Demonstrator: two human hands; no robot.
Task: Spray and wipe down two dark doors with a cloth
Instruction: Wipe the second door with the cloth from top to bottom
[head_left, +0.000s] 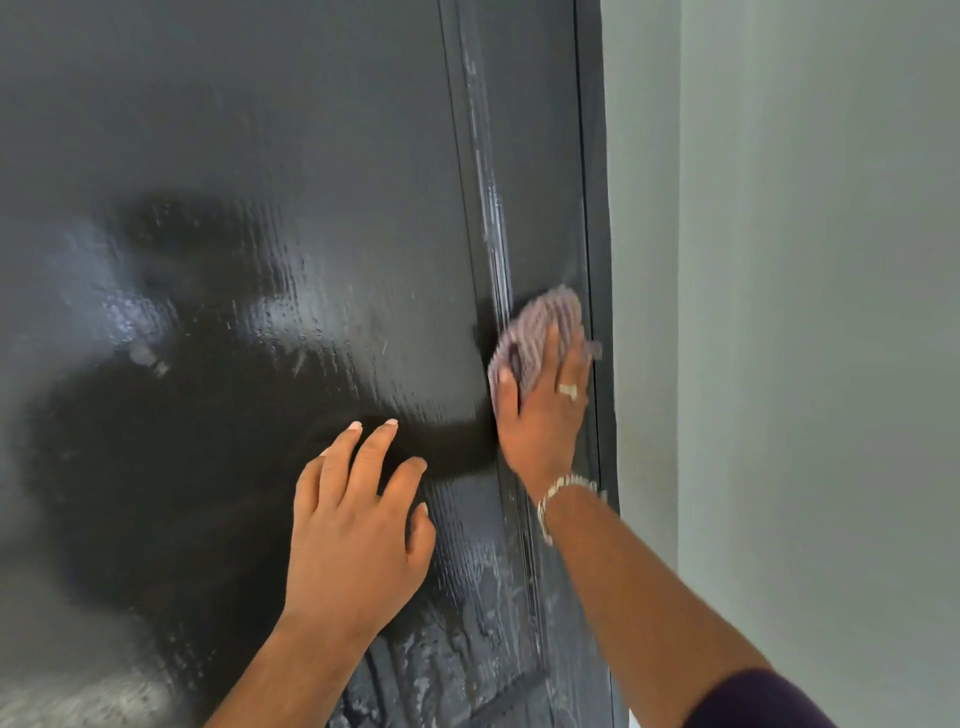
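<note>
The right hand (543, 410) presses a pinkish cloth (540, 325) flat against the dark door (311, 156) at about three o'clock (the cloth looks blurred); the left hand (353, 535), fingers spread, rests on the wet panel.

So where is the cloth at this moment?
In the head view the cloth is right of centre, pressed against the dark door near its right edge by the right hand, close to the grey wall.
</note>
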